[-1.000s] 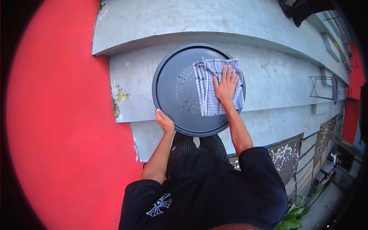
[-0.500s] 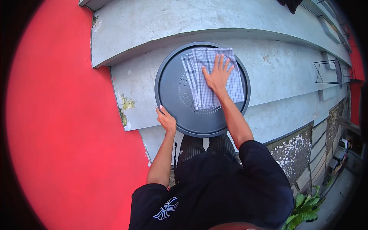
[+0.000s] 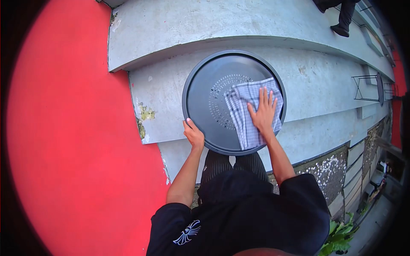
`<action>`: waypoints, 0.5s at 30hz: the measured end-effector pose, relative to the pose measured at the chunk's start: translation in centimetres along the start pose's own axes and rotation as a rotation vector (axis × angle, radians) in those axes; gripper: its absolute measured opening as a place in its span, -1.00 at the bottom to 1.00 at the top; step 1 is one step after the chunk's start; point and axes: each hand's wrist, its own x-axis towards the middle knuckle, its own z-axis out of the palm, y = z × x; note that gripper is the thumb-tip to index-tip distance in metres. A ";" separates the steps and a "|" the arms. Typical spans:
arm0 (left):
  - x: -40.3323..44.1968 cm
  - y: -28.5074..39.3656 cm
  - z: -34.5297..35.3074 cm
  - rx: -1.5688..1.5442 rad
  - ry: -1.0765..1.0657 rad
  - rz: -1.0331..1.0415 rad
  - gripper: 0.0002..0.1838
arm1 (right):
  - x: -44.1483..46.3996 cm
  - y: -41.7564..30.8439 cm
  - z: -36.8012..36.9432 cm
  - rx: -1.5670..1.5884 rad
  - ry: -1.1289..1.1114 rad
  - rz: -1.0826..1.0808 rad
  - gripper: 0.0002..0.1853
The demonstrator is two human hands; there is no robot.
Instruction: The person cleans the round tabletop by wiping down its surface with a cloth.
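A round dark-grey tray point(image 3: 198, 91) with a raised rim is held out in front of my body. A ring of small pale and dark marks surrounds its middle. My left hand point(image 3: 194, 135) grips the rim at the lower left, thumb on top and fingers out of sight beneath. On the tray's right half lies a checked cloth point(image 3: 245, 109), white and dark blue, creased at its upper left. My right hand point(image 3: 264, 113) rests flat on this cloth with its fingers stretched out, near the right rim.
Pale concrete steps point(image 3: 316, 89) stretch behind and beside the tray. A red floor point(image 3: 72, 141) borders them on the left. Another person's leg point(image 3: 345, 19) shows at the upper right. Farther right stands a round-topped stand point(image 3: 380, 88); a green plant point(image 3: 339, 234) grows at the lower right.
My right hand and the cloth have moved down and rightward over the tray, uncovering more of the ring of marks. At the upper right, more of the other person has come into view.
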 end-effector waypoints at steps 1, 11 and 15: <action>-0.4 0.1 0.0 -0.005 0.003 0.001 -0.45 | 1.8 1.0 0.6 -0.012 0.043 0.054 -0.06; -2.4 2.3 1.5 0.049 0.027 0.016 -0.42 | 6.4 -13.3 2.0 0.182 -0.039 -0.294 -0.07; -2.9 2.6 1.2 0.064 0.029 0.004 -0.41 | 6.6 -11.9 1.8 0.196 -0.053 -0.343 -0.05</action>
